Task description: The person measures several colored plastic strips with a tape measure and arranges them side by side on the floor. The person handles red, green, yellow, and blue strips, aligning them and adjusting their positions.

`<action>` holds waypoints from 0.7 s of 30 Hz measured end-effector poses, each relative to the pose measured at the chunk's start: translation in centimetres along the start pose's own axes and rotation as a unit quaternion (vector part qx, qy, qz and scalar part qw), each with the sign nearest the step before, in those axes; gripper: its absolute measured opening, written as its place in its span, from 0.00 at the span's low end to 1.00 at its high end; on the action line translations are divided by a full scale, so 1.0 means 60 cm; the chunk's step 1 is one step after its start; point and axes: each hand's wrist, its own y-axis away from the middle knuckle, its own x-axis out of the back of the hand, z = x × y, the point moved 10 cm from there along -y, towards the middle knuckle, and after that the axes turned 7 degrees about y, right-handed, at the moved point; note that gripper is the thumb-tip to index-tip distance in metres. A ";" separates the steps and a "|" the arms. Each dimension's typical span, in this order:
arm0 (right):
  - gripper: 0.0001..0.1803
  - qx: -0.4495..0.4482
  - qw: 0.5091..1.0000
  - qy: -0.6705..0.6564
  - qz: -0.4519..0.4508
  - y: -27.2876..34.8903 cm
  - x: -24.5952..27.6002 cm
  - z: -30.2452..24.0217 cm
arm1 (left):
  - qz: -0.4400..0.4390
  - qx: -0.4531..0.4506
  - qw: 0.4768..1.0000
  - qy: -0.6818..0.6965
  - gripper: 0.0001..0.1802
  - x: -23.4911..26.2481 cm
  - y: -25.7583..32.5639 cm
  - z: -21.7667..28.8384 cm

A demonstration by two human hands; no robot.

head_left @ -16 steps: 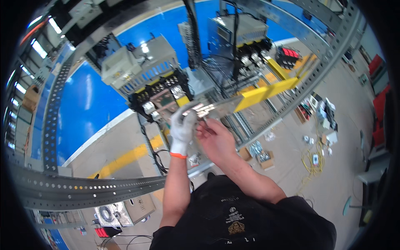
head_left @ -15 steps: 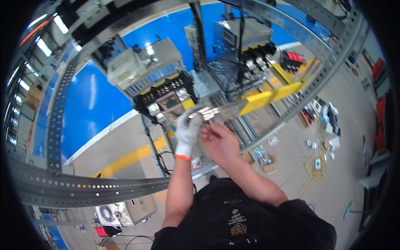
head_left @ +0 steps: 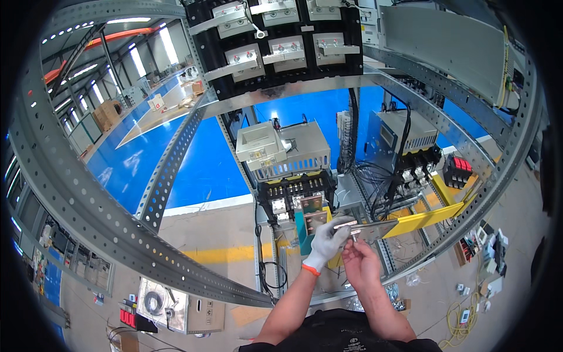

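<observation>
I've got a flat metal bar [head_left: 370, 229], silvery, lying roughly level across mid-frame, just below the black terminal block [head_left: 299, 193] and beside the yellow rail [head_left: 431, 216]. My left hand [head_left: 326, 242], in a white glove w/ orange cuff, is clenched round the bar's left end, fingers wrapped over the top. My right hand [head_left: 360, 262], bare, sits just under the bar's middle, fingertips pinching up at something small against it; too small to tell what. So both grips are closed: left on the bar, right at its underside.

Both forearms come up from the lower edge, left one steeper, right bent in from the centre; hands nearly touching.

Around that: an open frame of perforated grey steel struts [head_left: 117, 229], w/ a grey vented power unit [head_left: 287, 149] above the terminal block, a second grey box [head_left: 404, 132] to the right w/ black cables hanging. On the floor at right, a small cardboard box [head_left: 404, 305], contents unclear.
</observation>
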 end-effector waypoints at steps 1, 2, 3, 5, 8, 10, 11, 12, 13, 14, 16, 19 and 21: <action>0.09 -0.009 1.000 -0.011 0.001 0.002 0.000 0.002 | -0.004 0.007 1.000 0.004 0.21 -0.002 0.000 -0.002; 0.09 -0.010 1.000 -0.026 0.003 0.003 0.001 0.001 | 0.012 0.050 0.999 -0.007 0.22 0.004 0.000 -0.018; 0.08 -0.020 0.998 -0.064 0.008 0.004 0.003 0.004 | -0.009 -0.024 1.000 0.018 0.22 -0.003 -0.002 0.006; 0.08 -0.022 0.998 -0.042 0.028 0.002 0.013 0.004 | -0.008 -0.015 1.000 0.021 0.22 -0.002 -0.003 -0.003; 0.08 -0.022 1.000 -0.017 0.008 -0.005 0.012 0.006 | 0.007 -0.014 1.000 0.012 0.22 0.004 -0.002 -0.014; 0.12 -0.004 1.000 -0.023 0.011 -0.005 0.011 0.003 | 0.007 -0.054 0.998 -0.018 0.21 0.005 -0.003 -0.005; 0.10 0.005 1.000 -0.015 0.013 -0.004 0.009 0.001 | 0.013 -0.052 0.999 -0.006 0.21 0.008 -0.005 -0.008; 0.10 0.002 1.000 -0.019 0.013 -0.002 0.006 0.003 | 0.001 -0.064 0.998 -0.010 0.21 0.005 -0.006 -0.006; 0.09 0.009 1.000 -0.016 0.010 0.000 0.001 0.000 | -0.002 -0.054 0.999 -0.004 0.21 0.004 -0.008 -0.010; 0.08 0.014 0.999 -0.028 0.021 0.002 0.002 -0.002 | 0.009 -0.006 1.000 0.008 0.21 0.009 -0.010 -0.029; 0.06 0.011 0.999 -0.036 0.014 0.005 -0.003 -0.003 | -0.001 -0.031 0.999 0.009 0.25 0.006 -0.012 -0.022; 0.06 -0.017 0.998 -0.067 0.005 0.005 -0.003 0.001 | 0.013 -0.041 0.999 -0.032 0.22 0.010 -0.014 -0.016; 0.07 -0.019 0.998 -0.055 0.005 0.004 0.001 0.002 | 0.011 -0.038 0.998 -0.039 0.22 0.009 -0.014 -0.017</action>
